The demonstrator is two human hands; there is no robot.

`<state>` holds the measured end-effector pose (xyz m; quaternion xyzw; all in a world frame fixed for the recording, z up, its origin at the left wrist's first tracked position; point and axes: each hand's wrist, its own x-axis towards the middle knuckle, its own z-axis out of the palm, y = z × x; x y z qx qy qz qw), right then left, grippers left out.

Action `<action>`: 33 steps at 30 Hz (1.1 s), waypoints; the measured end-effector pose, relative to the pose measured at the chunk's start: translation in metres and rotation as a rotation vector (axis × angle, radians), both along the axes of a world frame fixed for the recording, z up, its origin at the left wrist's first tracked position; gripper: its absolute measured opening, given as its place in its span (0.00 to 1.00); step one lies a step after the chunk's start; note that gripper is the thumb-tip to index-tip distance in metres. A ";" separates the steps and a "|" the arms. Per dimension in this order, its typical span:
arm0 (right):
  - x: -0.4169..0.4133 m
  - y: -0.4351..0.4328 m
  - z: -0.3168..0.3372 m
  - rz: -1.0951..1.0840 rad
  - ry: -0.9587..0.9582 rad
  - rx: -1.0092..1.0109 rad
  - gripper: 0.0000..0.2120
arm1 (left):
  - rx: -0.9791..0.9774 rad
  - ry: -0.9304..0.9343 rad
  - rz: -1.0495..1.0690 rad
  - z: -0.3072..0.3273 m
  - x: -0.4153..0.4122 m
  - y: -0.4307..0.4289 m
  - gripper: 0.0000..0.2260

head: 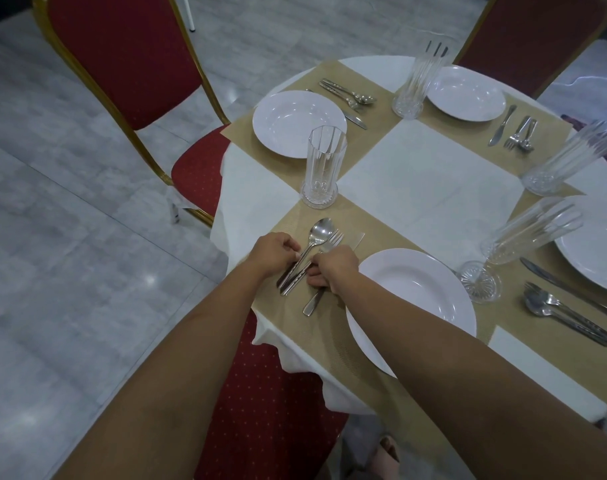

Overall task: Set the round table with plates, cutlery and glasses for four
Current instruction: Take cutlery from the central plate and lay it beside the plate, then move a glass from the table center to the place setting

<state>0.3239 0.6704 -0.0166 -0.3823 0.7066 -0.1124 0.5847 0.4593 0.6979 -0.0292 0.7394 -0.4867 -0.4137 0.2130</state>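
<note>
While both bare hands meet over the cutlery at lower centre of the frame, the holdings read as follows.

Left hand (pixel 274 254): fingers curled, tips pinching the handle of a polished steel spoon (pixel 321 230) from its left side.

Right hand (pixel 335 268): fingers curled tight over the neck of a steel fork (pixel 335 237), thumb tucked below, beside the handles. A steel table knife (pixel 312 303) runs under this hand, blade showing above it, handle end below.

Spoon and fork lie side by side, touching, heads toward the top of the frame, on a beige woven placemat (pixel 295 216). They are just left of a round white near plate (pixel 412 306).

Round table under a white cloth (pixel 426 168), centre to right of frame, carries:
- second plate (pixel 298 123), upper centre-left, with second cutlery set (pixel 350 93) beside it;
- third plate (pixel 466 93), upper right, with third cutlery set (pixel 516 131);
- fourth plate (pixel 593 258), right edge, with fourth cutlery set (pixel 568 313);
- tall ribbed clear first glass (pixel 322 168), just above the spoon;
- second glass (pixel 412 84), top centre;
- third glass (pixel 568 161) and fourth glass (pixel 523 247), right side.

Red padded chair with gold metal frame (pixel 128 57), upper left; a like far chair (pixel 537 39), upper right; a red near seat (pixel 267 393) below the forearms.

Grey tiled floor (pixel 70 237), left.
</note>
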 end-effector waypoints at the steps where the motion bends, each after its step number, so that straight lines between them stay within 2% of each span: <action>1: -0.002 0.000 0.002 0.031 -0.008 -0.010 0.06 | -0.002 0.004 0.001 0.001 -0.001 0.001 0.08; 4: -0.009 0.001 0.012 0.026 -0.004 -0.053 0.09 | -0.022 -0.020 0.017 0.002 -0.006 0.006 0.10; 7: -0.019 -0.001 0.023 -0.074 -0.044 -0.085 0.13 | -0.078 -0.118 0.082 0.005 -0.012 0.017 0.12; 11: -0.040 -0.003 0.040 -0.105 -0.037 -0.194 0.06 | -0.198 -0.296 0.145 0.012 -0.027 0.037 0.15; 14: -0.062 -0.002 0.045 -0.120 0.002 -0.311 0.09 | -0.310 -0.406 0.132 0.015 -0.049 0.059 0.16; 17: -0.089 0.002 0.048 -0.149 0.055 -0.418 0.07 | -0.377 -0.520 0.062 0.010 -0.075 0.082 0.17; 22: -0.142 0.011 0.052 -0.163 0.200 -0.543 0.08 | -0.299 -0.640 -0.026 0.004 -0.113 0.111 0.21; 26: -0.189 0.019 0.057 -0.208 0.288 -0.597 0.08 | -0.157 -0.649 0.043 -0.003 -0.140 0.129 0.25; 31: -0.248 0.019 0.060 -0.324 0.278 -0.598 0.08 | -0.065 -0.639 0.110 -0.010 -0.169 0.153 0.26; 33: -0.270 0.008 0.061 -0.365 0.241 -0.592 0.14 | -0.039 -0.613 0.138 -0.010 -0.179 0.158 0.28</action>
